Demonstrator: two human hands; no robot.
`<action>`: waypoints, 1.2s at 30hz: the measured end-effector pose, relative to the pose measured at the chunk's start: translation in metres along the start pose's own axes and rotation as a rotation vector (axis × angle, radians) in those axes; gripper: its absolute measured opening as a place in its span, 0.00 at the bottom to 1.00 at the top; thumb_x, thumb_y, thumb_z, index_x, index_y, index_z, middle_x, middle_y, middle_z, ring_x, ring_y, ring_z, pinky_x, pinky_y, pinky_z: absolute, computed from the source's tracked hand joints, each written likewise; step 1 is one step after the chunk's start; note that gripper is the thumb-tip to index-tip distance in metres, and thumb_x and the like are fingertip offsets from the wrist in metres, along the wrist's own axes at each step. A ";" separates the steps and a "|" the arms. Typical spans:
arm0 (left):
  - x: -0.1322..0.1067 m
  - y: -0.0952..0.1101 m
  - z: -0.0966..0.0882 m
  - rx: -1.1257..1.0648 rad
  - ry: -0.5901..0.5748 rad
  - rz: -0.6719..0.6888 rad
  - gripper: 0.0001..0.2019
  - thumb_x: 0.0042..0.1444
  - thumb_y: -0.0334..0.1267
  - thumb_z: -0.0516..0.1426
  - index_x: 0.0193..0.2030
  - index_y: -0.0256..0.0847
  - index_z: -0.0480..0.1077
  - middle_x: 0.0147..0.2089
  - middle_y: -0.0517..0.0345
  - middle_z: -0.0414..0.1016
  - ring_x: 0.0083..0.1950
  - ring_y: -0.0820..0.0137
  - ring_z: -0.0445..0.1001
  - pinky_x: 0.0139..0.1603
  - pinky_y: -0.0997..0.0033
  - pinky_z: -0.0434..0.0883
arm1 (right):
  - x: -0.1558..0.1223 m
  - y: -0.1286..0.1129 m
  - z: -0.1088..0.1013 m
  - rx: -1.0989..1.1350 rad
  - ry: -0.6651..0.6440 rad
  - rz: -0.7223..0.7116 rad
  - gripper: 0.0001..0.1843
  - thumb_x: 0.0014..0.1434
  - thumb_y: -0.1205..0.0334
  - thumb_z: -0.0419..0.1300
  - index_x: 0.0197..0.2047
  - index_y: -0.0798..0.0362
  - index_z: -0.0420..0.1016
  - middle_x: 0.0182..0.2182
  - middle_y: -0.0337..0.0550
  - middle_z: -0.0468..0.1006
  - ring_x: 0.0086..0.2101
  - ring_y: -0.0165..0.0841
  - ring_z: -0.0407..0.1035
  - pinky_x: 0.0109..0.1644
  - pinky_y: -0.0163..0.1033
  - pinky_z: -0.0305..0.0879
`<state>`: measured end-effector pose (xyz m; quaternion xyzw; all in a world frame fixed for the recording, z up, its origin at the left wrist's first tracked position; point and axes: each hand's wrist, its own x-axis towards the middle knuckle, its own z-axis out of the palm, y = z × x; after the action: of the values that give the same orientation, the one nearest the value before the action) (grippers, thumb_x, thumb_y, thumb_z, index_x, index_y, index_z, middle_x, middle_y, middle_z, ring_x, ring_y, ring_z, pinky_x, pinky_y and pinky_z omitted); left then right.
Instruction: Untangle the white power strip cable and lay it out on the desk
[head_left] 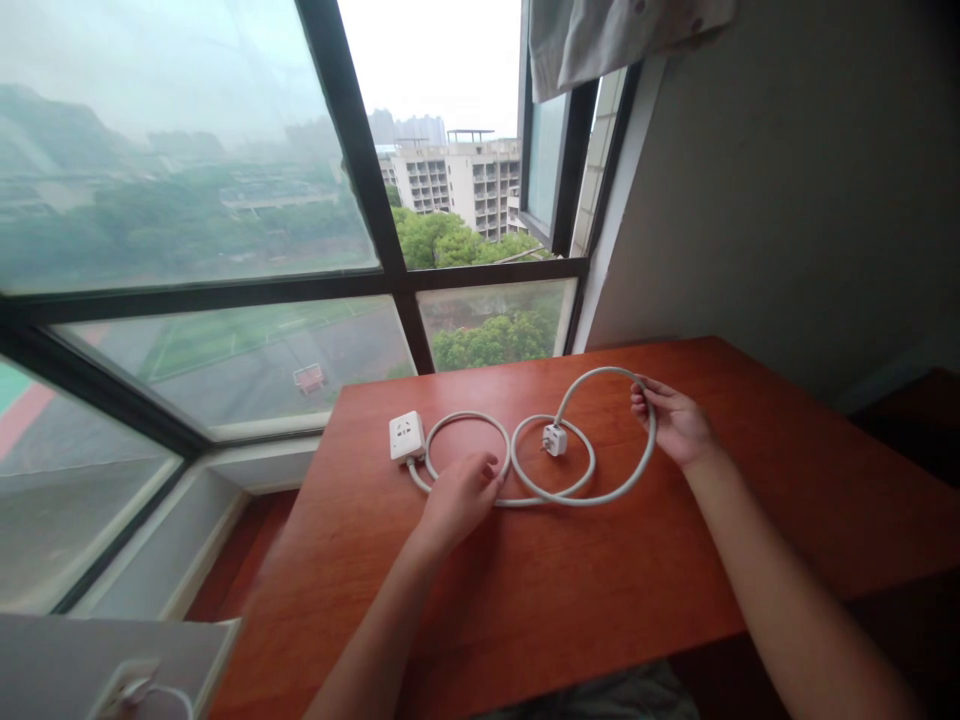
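A white extension cord (577, 495) lies in loose loops on the reddish wooden table (600, 590). Its square socket block (406, 436) rests at the left end, and its white plug (554, 439) lies inside the middle loop. My left hand (459, 497) rests on the cable by the left loop, fingers curled over it. My right hand (673, 420) grips the far right bend of the cable, fingers closed round it.
A big window with dark frames (375, 285) stands just behind the table. A grey wall (787, 200) runs along the right. A wall socket with a white cable (127, 690) sits at the lower left.
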<state>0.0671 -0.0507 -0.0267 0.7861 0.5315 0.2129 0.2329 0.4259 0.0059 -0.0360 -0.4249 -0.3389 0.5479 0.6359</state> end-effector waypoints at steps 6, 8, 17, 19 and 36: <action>-0.001 0.000 0.002 0.041 -0.002 0.009 0.08 0.56 0.34 0.56 0.42 0.41 0.72 0.40 0.53 0.78 0.40 0.65 0.75 0.40 0.69 0.67 | 0.005 0.024 -0.015 0.002 0.073 0.049 0.13 0.49 0.70 0.63 0.39 0.50 0.77 0.33 0.42 0.78 0.29 0.29 0.72 0.31 0.34 0.74; -0.002 0.000 0.002 0.045 0.000 0.015 0.08 0.56 0.34 0.56 0.42 0.41 0.72 0.40 0.53 0.77 0.40 0.65 0.75 0.40 0.69 0.67 | 0.004 0.029 -0.016 -0.029 0.089 0.049 0.13 0.48 0.71 0.63 0.38 0.50 0.77 0.32 0.42 0.78 0.29 0.28 0.72 0.31 0.33 0.74; -0.003 0.006 0.002 0.115 -0.041 0.003 0.07 0.55 0.33 0.57 0.42 0.42 0.71 0.42 0.53 0.75 0.42 0.65 0.73 0.41 0.70 0.65 | 0.017 0.049 -0.022 -0.627 0.205 -0.152 0.12 0.47 0.68 0.62 0.38 0.52 0.78 0.34 0.45 0.81 0.37 0.38 0.75 0.48 0.47 0.71; -0.002 0.008 0.002 0.148 -0.052 -0.011 0.08 0.55 0.33 0.57 0.42 0.42 0.71 0.42 0.53 0.75 0.42 0.65 0.73 0.41 0.70 0.65 | 0.020 0.053 -0.023 -0.847 0.209 -0.208 0.14 0.48 0.68 0.60 0.39 0.52 0.79 0.38 0.46 0.81 0.41 0.40 0.74 0.53 0.49 0.67; 0.007 -0.006 -0.002 0.439 -0.026 -0.110 0.09 0.63 0.35 0.50 0.43 0.44 0.70 0.42 0.51 0.73 0.46 0.62 0.72 0.38 0.69 0.63 | 0.039 0.074 0.025 -0.839 0.045 -0.306 0.17 0.51 0.68 0.57 0.45 0.53 0.76 0.44 0.49 0.80 0.44 0.38 0.75 0.54 0.47 0.69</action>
<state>0.0644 -0.0421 -0.0281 0.7903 0.6042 0.0691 0.0745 0.3800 0.0509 -0.0944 -0.6029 -0.5768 0.2534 0.4894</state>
